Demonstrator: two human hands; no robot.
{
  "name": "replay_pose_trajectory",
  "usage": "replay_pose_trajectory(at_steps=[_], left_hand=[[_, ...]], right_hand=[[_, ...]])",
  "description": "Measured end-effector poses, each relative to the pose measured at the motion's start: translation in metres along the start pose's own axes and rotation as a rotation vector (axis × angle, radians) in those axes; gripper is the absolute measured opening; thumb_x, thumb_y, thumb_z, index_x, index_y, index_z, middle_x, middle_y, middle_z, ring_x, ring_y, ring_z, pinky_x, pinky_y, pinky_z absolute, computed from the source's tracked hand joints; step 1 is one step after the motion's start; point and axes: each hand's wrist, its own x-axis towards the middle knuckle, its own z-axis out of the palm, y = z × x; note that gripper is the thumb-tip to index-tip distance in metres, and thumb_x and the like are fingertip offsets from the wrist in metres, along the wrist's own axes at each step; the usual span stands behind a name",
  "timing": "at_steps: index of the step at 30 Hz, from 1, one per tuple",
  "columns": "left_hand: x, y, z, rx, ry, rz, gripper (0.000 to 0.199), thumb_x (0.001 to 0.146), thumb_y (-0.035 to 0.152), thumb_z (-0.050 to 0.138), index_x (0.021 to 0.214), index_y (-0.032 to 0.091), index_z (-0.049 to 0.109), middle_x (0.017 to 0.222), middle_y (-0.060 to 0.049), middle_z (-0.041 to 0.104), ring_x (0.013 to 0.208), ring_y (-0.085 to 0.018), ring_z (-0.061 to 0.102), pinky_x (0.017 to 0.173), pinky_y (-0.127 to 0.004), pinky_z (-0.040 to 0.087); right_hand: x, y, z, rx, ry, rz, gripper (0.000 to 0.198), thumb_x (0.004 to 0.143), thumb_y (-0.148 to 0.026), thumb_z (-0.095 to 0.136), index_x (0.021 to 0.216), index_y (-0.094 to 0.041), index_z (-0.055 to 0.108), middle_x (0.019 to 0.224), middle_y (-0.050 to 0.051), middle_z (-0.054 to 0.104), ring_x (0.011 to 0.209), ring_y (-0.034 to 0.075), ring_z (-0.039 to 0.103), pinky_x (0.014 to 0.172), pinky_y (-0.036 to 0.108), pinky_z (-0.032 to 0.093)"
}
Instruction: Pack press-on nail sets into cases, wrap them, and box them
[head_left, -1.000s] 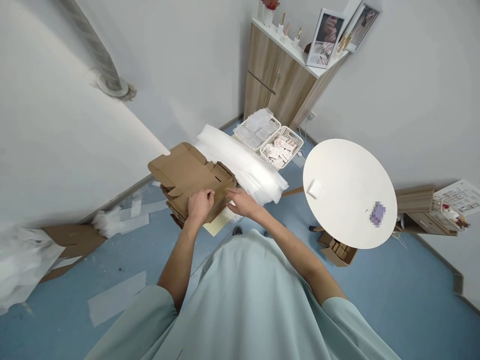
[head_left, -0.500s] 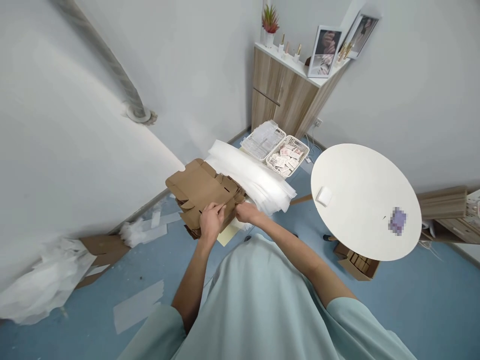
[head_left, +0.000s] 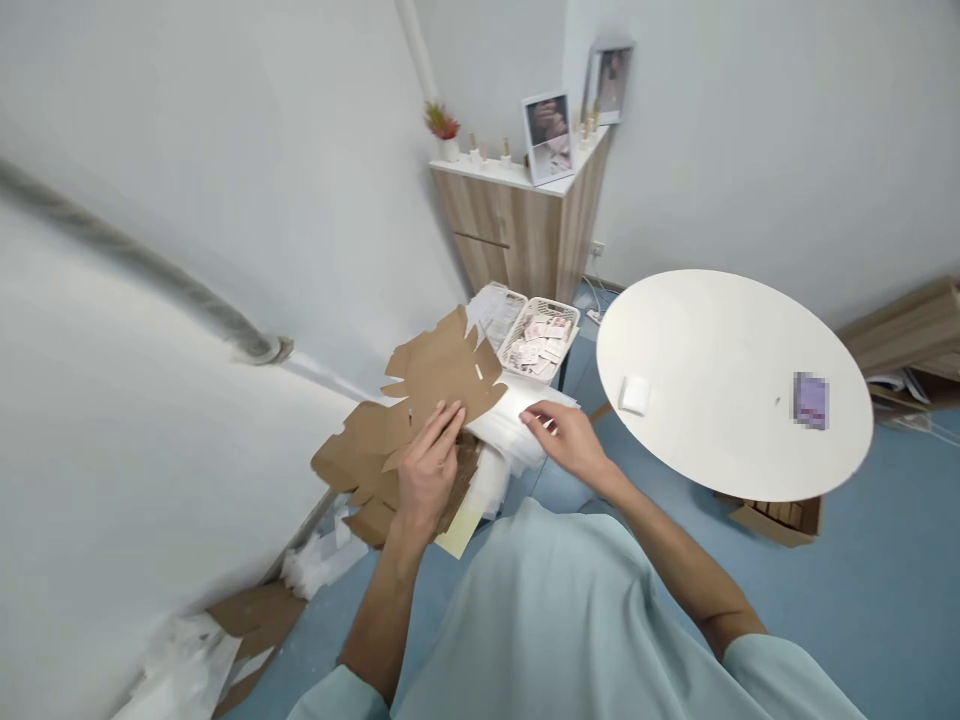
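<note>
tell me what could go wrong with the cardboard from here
The top cardboard sheet is askew over the cardboard stack, with the left hand on it, so it might slip if let go. Its edge overlaps the white sheets in view and could drag or crease them.

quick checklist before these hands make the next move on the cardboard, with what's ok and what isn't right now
1. Left hand on the upper cardboard box blank: ok, fingers lie across its near edge.
2. Firm grip there: cannot tell, the thumb and the blank's underside are hidden.
3. Right hand free: ok, no object shows in it.
4. Right hand off the white sheets: cannot tell, it overlaps them in view.
5. Upper blank squared with the lower cardboard blanks: not ok, it lies askew across them.
6. White sheets uncovered: not ok, the upper blank hides part of them.
</note>
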Motion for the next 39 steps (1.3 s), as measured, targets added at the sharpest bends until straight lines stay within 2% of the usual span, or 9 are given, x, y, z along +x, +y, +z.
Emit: replay_pose_trajectory(at_steps=[4,10,16,21,27,31,35,37,39], left_hand=[[0.048,0.051,0.077,-0.099,-0.113,0.313,0.058,0.107,0.01,0.034,0.157,0.032,0.055,0.145,-0.003,0.07,0.146,-0.021,0.057,0.122,-0.044,0.052],[0.088,0.144,0.224,-0.265,-0.258,0.63,0.064,0.105,0.003,0.034,0.162,0.028,0.047,0.148,-0.007,0.068,0.149,-0.022,0.053,0.117,-0.042,0.056],[0.071,0.209,0.381,-0.333,-0.588,0.713,0.063,0.102,0.0,0.036,0.157,0.025,0.053,0.15,-0.01,0.066,0.151,-0.022,0.05,0.118,-0.045,0.054],[0.04,0.249,0.47,-0.313,-0.86,0.724,0.06,0.101,0.0,0.037,0.156,0.021,0.053,0.155,-0.014,0.06,0.154,-0.024,0.046,0.122,-0.048,0.049],[0.015,0.268,0.514,-0.212,-1.071,0.621,0.061,0.099,0.001,0.043,0.153,0.027,0.054,0.162,-0.011,0.054,0.155,-0.024,0.044,0.124,-0.043,0.045],[0.009,0.261,0.518,-0.139,-1.139,0.549,0.059,0.097,0.006,0.049,0.153,0.027,0.053,0.165,-0.012,0.05,0.156,-0.027,0.044,0.122,-0.045,0.046],[0.015,0.242,0.508,-0.134,-1.116,0.419,0.065,0.094,0.017,0.065,0.157,0.02,0.047,0.169,-0.019,0.041,0.159,-0.034,0.036,0.125,-0.054,0.041],[0.021,0.232,0.503,-0.117,-1.119,0.348,0.065,0.093,0.02,0.068,0.155,0.02,0.051,0.169,-0.019,0.042,0.158,-0.035,0.039,0.124,-0.054,0.043],[0.027,0.227,0.501,-0.093,-1.148,0.312,0.057,0.092,0.018,0.067,0.148,0.021,0.059,0.165,-0.017,0.046,0.153,-0.035,0.046,0.122,-0.052,0.045]], right_hand=[[-0.005,0.024,-0.107,-0.022,0.358,0.156,0.038,0.093,-0.061,0.069,0.09,-0.025,0.077,0.087,0.003,0.078,0.073,0.019,0.069,0.071,0.031,0.053],[-0.053,0.106,-0.229,-0.105,0.62,0.462,0.043,0.092,-0.062,0.064,0.082,-0.022,0.075,0.083,0.005,0.077,0.075,0.021,0.067,0.071,0.032,0.048],[-0.122,0.232,-0.301,-0.109,0.674,0.713,0.045,0.089,-0.063,0.056,0.075,-0.022,0.067,0.076,0.007,0.075,0.072,0.024,0.067,0.067,0.032,0.045],[-0.168,0.325,-0.328,-0.079,0.679,0.806,0.048,0.086,-0.066,0.054,0.078,-0.021,0.069,0.079,0.01,0.077,0.078,0.027,0.07,0.068,0.032,0.049],[-0.201,0.386,-0.338,-0.101,0.557,0.924,0.041,0.089,-0.058,0.055,0.079,-0.022,0.071,0.086,0.011,0.079,0.087,0.029,0.074,0.078,0.035,0.054],[-0.207,0.4,-0.344,-0.223,0.493,0.985,0.036,0.091,-0.044,0.058,0.108,-0.017,0.075,0.117,0.017,0.077,0.112,0.033,0.072,0.099,0.043,0.054],[-0.186,0.397,-0.353,-0.31,0.534,0.858,0.061,0.098,-0.042,0.054,0.15,-0.01,0.053,0.155,0.024,0.053,0.14,0.035,0.056,0.115,0.049,0.046],[-0.164,0.393,-0.358,-0.304,0.46,0.784,0.069,0.1,-0.041,0.054,0.16,-0.011,0.04,0.166,0.024,0.04,0.147,0.035,0.05,0.117,0.048,0.045],[-0.14,0.39,-0.362,-0.283,0.357,0.82,0.076,0.099,-0.039,0.058,0.164,-0.011,0.031,0.17,0.025,0.031,0.147,0.037,0.05,0.116,0.05,0.046]])
